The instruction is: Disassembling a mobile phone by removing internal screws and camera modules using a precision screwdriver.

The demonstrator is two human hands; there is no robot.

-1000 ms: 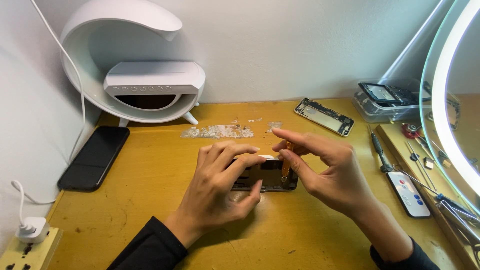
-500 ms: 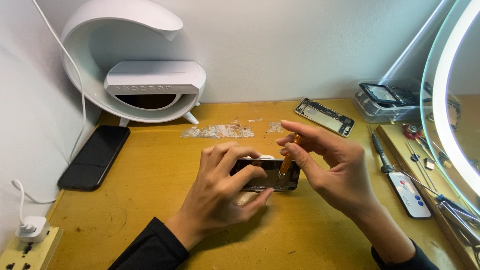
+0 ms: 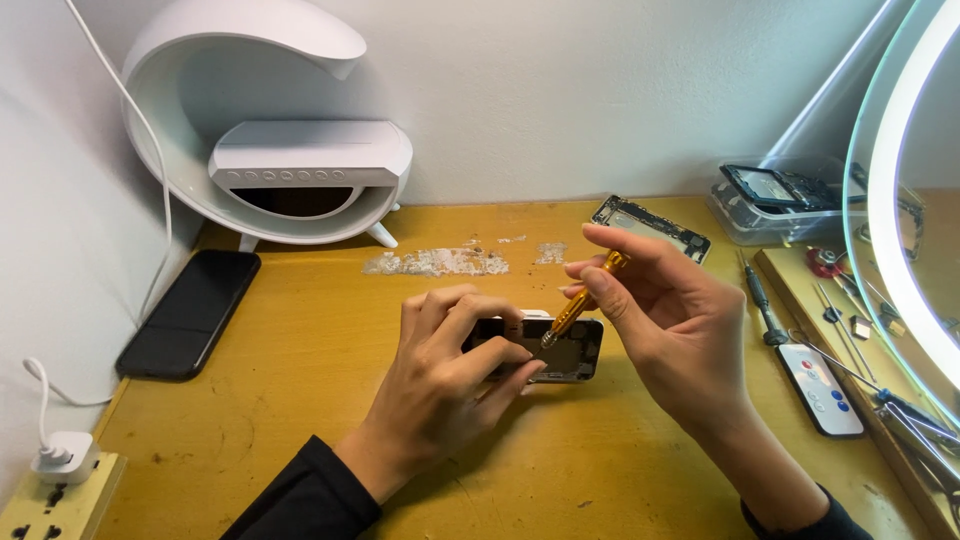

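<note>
Orange screwdriver [image 3: 580, 302] tilted; tip seemingly on phone [image 3: 560, 352].

White wall [image 3: 560, 90] behind a yellow wooden desk [image 3: 300, 400].

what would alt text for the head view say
A person's right hand holds an orange screwdriver tip-down on an opened phone, which the left hand steadies on a yellow desk. A black phone lies at left.

Left hand [image 3: 440, 385] steadies an opened phone [image 3: 545, 348] — right hand [image 3: 665, 320] angles an orange screwdriver [image 3: 580, 300] into it.
</note>
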